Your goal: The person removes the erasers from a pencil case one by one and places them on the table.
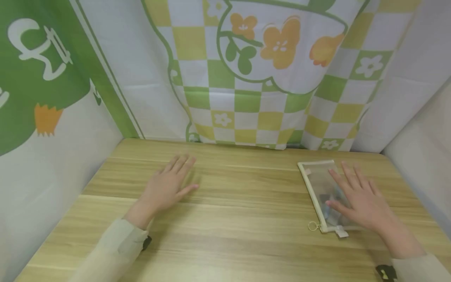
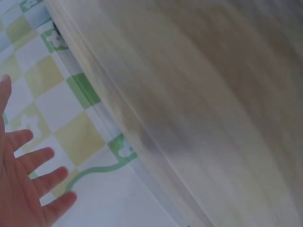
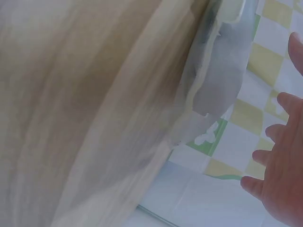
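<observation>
A clear zip pouch (image 1: 318,178) with a cream zipper edge and a round pull ring (image 1: 312,226) lies on the right part of the wooden table (image 1: 239,227). Small dark and bluish items show through it, their kind blurred. Over the pouch my right hand (image 1: 366,203) is spread, palm down, covering its right side; the right wrist view shows a gap between the fingers (image 3: 253,187) and the pouch (image 3: 222,71). On the left, my left hand (image 1: 162,192) hovers above the bare wood with fingers extended, holding nothing.
A checkered green, yellow and white curtain (image 1: 246,105) with flowers hangs along the table's back edge. Green and white cloth (image 1: 102,129) hangs at the left, and a pale wall or cloth (image 1: 423,156) stands at the right.
</observation>
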`<state>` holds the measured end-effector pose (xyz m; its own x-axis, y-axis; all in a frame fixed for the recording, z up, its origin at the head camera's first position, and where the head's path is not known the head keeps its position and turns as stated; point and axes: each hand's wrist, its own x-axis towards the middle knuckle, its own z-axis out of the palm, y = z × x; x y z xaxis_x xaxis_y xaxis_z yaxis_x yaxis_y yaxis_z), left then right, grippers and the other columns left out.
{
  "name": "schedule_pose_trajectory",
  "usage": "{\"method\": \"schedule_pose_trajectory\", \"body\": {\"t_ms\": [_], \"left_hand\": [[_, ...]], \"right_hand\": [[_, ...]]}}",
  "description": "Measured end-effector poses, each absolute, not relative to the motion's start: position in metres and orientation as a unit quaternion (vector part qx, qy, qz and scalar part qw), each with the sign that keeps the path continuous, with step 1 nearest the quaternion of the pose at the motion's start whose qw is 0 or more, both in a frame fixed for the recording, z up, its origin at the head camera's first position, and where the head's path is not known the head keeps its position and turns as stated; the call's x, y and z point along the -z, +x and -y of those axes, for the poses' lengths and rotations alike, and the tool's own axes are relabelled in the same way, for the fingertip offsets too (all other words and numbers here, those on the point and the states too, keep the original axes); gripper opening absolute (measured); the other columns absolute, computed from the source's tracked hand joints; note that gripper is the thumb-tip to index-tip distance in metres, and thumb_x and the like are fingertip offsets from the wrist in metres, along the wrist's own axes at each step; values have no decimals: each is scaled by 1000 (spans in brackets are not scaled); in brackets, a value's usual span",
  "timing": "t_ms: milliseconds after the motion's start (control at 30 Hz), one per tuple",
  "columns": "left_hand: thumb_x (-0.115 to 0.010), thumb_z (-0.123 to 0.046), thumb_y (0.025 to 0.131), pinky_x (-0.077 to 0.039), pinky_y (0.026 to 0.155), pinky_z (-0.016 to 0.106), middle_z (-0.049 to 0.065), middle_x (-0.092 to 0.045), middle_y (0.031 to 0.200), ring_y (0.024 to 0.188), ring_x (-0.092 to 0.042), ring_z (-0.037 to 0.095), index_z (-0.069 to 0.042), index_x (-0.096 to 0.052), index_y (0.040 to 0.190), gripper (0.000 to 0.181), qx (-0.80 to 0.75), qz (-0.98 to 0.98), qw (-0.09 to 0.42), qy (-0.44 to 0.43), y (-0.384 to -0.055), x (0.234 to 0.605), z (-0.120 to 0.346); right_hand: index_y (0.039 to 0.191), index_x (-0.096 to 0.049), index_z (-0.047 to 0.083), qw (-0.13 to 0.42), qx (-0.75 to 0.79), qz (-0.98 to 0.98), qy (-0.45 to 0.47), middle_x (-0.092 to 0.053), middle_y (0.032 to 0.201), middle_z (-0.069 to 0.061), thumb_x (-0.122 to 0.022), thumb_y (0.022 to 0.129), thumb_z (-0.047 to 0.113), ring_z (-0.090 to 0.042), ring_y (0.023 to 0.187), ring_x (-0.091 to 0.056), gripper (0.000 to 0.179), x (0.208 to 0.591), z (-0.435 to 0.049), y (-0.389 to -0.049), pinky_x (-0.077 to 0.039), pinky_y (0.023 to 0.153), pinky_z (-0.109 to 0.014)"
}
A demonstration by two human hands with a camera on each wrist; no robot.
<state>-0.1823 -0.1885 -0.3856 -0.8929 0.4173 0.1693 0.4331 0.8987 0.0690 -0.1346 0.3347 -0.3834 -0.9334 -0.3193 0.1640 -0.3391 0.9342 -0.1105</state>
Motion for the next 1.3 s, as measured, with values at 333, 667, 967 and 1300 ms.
{"method": "schedule_pose_trajectory", "body": {"t_ms": [333,667,967,1300], "left_hand": [[-53,-55,97,-49,94,65,14,-37,158,143,-38,38,-11,-37,152,73,66,964,85,-241,-181,385,174],[-53,-54,97,-47,100,62,10,-41,156,143,-39,37,-14,-40,151,68,85,955,79,-273,-177,379,156],[-51,-52,98,-45,108,51,9,-50,149,138,-46,32,-11,-44,148,65,102,939,75,-319,-176,377,136],[-47,-54,99,-45,108,48,7,-50,149,138,-48,28,-13,-42,150,65,104,931,38,-349,-174,378,117]], "right_hand": [[161,-7,27,53,-63,981,178,8,168,-8,-62,92,51,-59,145,-11,91,382,-334,-133,-20,97,-85],[160,-15,25,46,-56,979,192,-8,167,-17,-66,90,51,-59,136,-30,91,389,-335,-125,-27,92,-85],[160,-17,24,28,-56,981,184,-4,168,-11,-66,89,53,-58,133,-35,90,394,-336,-118,-31,87,-85],[159,-22,23,14,-63,982,176,-19,164,-21,-65,89,54,-59,131,-37,87,401,-339,-114,-33,89,-82]]}}
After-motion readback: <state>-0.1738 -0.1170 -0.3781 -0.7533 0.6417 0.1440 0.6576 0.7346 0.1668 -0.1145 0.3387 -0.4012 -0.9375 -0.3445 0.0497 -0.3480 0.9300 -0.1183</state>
